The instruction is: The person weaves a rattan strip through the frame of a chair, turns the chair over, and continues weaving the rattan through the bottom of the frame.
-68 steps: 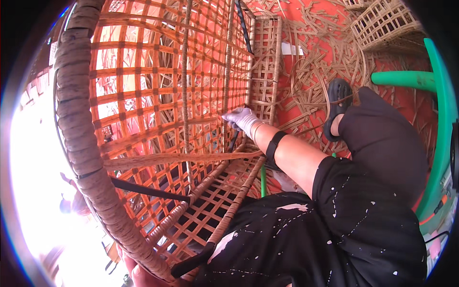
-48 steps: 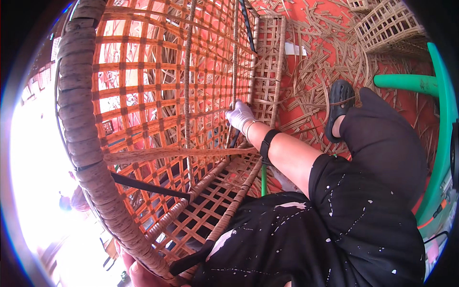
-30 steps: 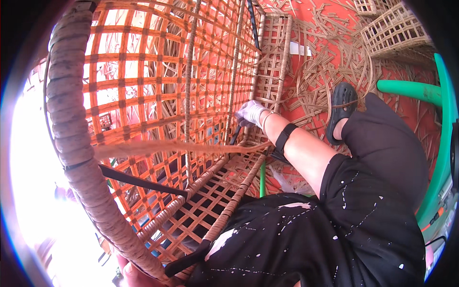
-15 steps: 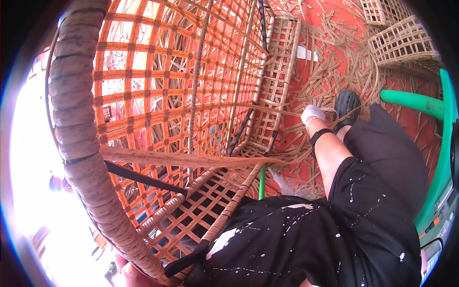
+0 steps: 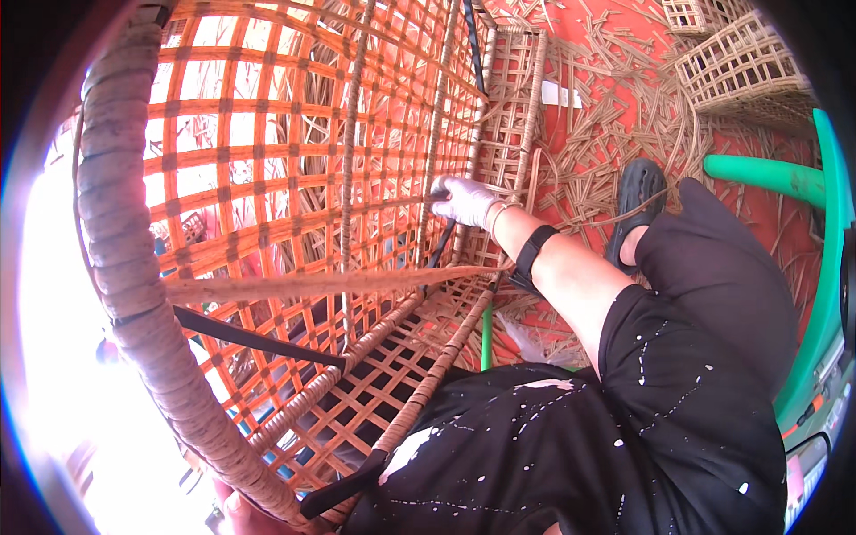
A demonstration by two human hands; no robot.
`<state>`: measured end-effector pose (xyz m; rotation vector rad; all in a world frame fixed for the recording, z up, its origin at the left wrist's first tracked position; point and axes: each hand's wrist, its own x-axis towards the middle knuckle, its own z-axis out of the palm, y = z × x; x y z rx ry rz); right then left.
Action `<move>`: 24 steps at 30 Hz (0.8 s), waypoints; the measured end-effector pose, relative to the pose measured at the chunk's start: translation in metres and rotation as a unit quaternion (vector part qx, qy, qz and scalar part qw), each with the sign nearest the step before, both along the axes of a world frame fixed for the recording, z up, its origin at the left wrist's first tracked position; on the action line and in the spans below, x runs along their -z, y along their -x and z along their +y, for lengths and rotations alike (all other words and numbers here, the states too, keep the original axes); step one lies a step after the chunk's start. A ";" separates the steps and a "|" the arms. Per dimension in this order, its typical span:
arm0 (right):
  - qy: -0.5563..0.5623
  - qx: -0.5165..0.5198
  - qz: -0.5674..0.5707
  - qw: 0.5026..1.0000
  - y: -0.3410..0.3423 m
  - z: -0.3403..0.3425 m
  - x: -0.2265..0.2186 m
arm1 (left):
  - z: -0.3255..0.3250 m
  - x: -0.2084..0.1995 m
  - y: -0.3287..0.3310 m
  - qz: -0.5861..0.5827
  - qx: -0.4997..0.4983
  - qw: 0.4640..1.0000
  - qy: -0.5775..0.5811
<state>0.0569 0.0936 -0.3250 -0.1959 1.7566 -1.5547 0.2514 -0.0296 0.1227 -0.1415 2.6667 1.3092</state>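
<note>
A large woven rattan frame (image 5: 134,294) with thick wrapped edges leans across my left side. Its open lattice (image 5: 259,201) is made of orange-brown strips. My right hand (image 5: 465,203), in a pale glove, is at the lattice's right part, fingers closed in a pinch on a thin rattan strip; the fingertips are partly hidden. At the lower left my left hand (image 5: 237,515) shows only in part, closed against the wrapped edge. A wide flat strip (image 5: 330,283) stretches across the frame's opening below my right hand. A black strap (image 5: 259,336) runs under it.
Cut strip scraps (image 5: 615,116) litter the red floor (image 5: 571,22), with a white piece of paper (image 5: 561,94) among them. Woven baskets (image 5: 749,67) stand at the far right. A green chair (image 5: 776,176) curves along the right edge, near my dark shoe (image 5: 638,192).
My right hand has moved left, from out over the floor to the lattice. The strip that stretched out to it no longer runs taut to the right. My left hand stays at the edge.
</note>
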 end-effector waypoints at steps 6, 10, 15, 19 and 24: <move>0.120 0.049 -0.209 0.969 -0.007 0.018 0.017 | -0.015 0.011 -0.007 0.092 0.040 0.995 0.002; -0.251 -0.078 0.087 0.961 0.013 0.030 -0.023 | -0.024 -0.005 0.008 0.160 0.064 0.978 0.120; -0.537 -0.101 -0.013 0.838 -0.022 0.166 0.058 | -0.052 -0.013 0.045 -0.734 -0.149 0.661 -0.051; -0.556 -0.104 -0.074 0.821 -0.017 0.170 0.042 | -0.026 0.003 0.020 -0.272 -0.005 0.962 0.032; -0.415 -0.073 0.093 0.902 -0.005 0.102 0.030 | -0.031 -0.002 -0.002 0.062 0.104 0.988 0.101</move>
